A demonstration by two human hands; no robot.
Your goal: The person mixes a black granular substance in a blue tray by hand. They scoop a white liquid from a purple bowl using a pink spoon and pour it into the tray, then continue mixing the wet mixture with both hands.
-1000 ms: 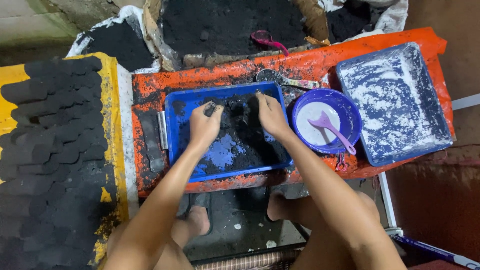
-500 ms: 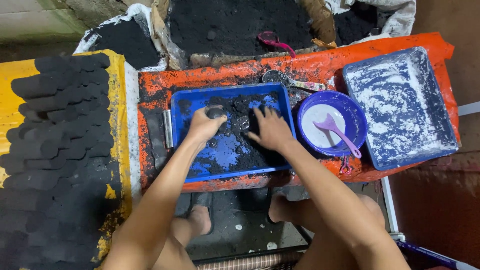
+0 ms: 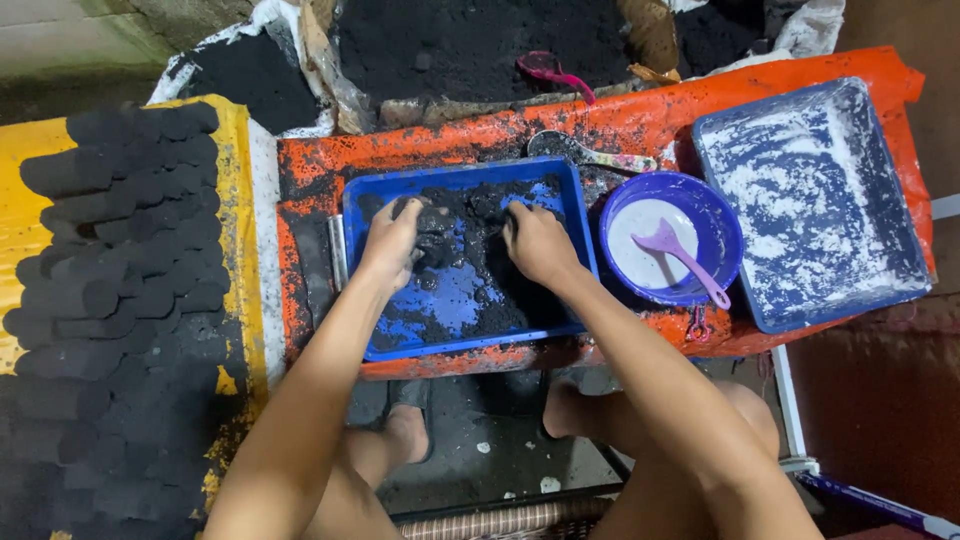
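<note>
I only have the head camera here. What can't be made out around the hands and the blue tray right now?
- Left hand fingertips: head view, buried in the black mix, so its grip is unclear.
- Right hand palm side: hidden by its own back.
- Floor of the blue tray: mostly covered by mix.
- Black heap behind: cut off by the top edge.
- Contents of the purple bowl: white, kind unclear.

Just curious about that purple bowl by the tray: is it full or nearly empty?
Nearly empty. The purple bowl holds only a shallow white layer at its bottom, its inner walls bare above it, with a lilac spoon leaning inside.
</note>
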